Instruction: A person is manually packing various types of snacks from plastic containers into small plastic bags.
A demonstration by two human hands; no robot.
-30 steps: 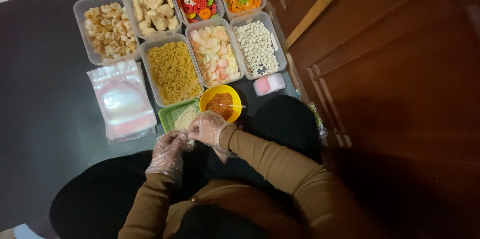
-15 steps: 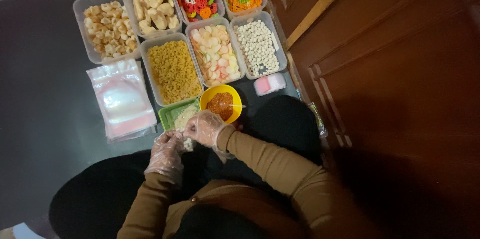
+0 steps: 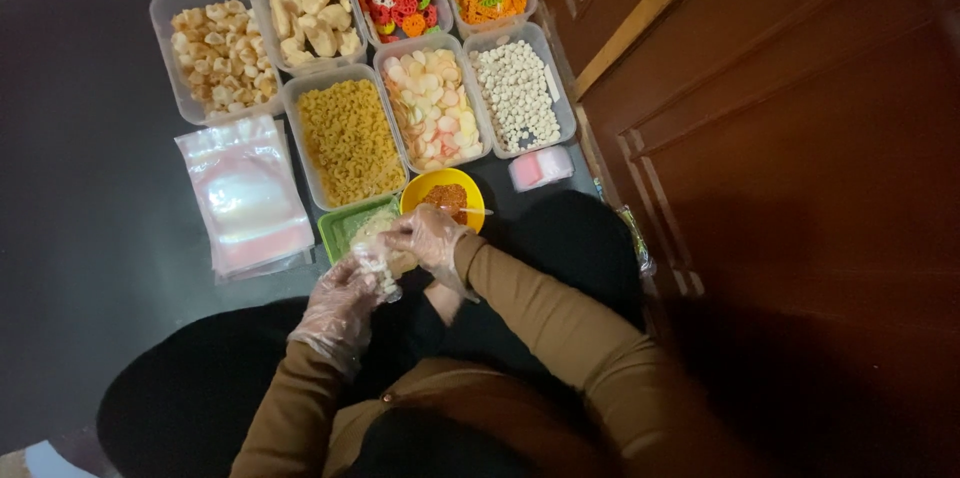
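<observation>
Currently your left hand (image 3: 340, 310) and right hand (image 3: 432, 236), both in clear gloves, pinch a small filled bag (image 3: 380, 256) between them, just in front of the green tray (image 3: 340, 225). Your fingers hide most of the bag, so its contents stay indistinct. Beside that tray, your right hand covers the near rim of the yellow bowl (image 3: 445, 186).
</observation>
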